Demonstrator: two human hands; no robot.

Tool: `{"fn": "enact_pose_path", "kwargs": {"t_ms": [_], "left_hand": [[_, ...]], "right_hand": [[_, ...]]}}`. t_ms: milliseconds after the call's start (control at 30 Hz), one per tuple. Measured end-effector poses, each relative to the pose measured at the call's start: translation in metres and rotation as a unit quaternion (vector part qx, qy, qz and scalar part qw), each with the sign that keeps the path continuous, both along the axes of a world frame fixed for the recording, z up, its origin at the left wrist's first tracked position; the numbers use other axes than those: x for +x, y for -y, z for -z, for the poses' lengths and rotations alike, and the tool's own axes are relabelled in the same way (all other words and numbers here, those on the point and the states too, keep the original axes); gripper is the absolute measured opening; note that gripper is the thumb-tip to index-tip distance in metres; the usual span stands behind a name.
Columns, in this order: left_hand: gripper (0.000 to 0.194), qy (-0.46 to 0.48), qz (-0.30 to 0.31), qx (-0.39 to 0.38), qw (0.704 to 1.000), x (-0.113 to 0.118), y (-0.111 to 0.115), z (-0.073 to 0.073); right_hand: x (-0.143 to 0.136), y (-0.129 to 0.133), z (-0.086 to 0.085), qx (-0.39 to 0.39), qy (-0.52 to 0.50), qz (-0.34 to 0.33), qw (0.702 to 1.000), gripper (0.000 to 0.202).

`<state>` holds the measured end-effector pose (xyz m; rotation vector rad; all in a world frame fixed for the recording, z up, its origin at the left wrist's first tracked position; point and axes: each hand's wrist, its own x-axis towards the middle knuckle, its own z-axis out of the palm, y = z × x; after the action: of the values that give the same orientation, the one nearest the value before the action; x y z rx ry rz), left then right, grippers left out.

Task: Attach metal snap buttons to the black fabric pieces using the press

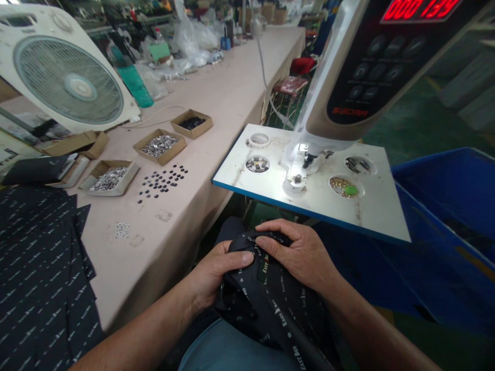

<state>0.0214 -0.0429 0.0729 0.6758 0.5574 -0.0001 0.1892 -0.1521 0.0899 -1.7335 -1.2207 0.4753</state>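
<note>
Head view, the counter and machine seen from the worker's position: a bundle of black printed fabric (305,309) is held above the lap, in the gap between the right edge of the counter (154,257) and the near edge of the white machine board (375,208). The fabric bears white lettering and stars, and a small woven label (265,269) faces upward near its top. The fingers of the left hand (214,270) are closed on the bundle's left side, the thumb lying on top with its tip at a small round snap part (253,255). The fingers of the right hand (299,252) are bent over the upper right side, thumb and index finger close together on the fabric; how firmly they press cannot be told. Behind the board's near edge stands a snap-fastening machine (336,103) with a lit red display, flanked by round recesses containing small parts. Along the counter, inward from its right edge, are a near box (131,174) and a middle box (172,154) of silver parts and a far box (203,130) of black ones; loose dark snap caps (164,181) lie just beside them. Printed fabric panels (42,288) cover the counter's near left corner, and a box fan (77,90) stands beyond.
</note>
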Motion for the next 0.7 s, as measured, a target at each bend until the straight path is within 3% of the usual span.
{"fn": "enact_pose_path", "kwargs": {"t_ms": [300,533,700], "left_hand": [[0.031,0.008,0.027,0.095,0.995,-0.0032,-0.0027,-0.0030],[0.031,0.022,0.047,0.218,0.974,-0.0062,-0.0067,-0.0002],[0.031,0.042,0.051,0.213,0.975,-0.0073,-0.0065,-0.0008]], "right_hand": [[0.0016,0.0016,0.0007,-0.001,0.002,-0.003,1.000,0.014],[-0.0007,0.0035,-0.0052,0.015,0.000,-0.011,1.000,0.013],[-0.0017,0.0039,-0.0076,0.013,0.000,-0.018,1.000,0.014]]}}
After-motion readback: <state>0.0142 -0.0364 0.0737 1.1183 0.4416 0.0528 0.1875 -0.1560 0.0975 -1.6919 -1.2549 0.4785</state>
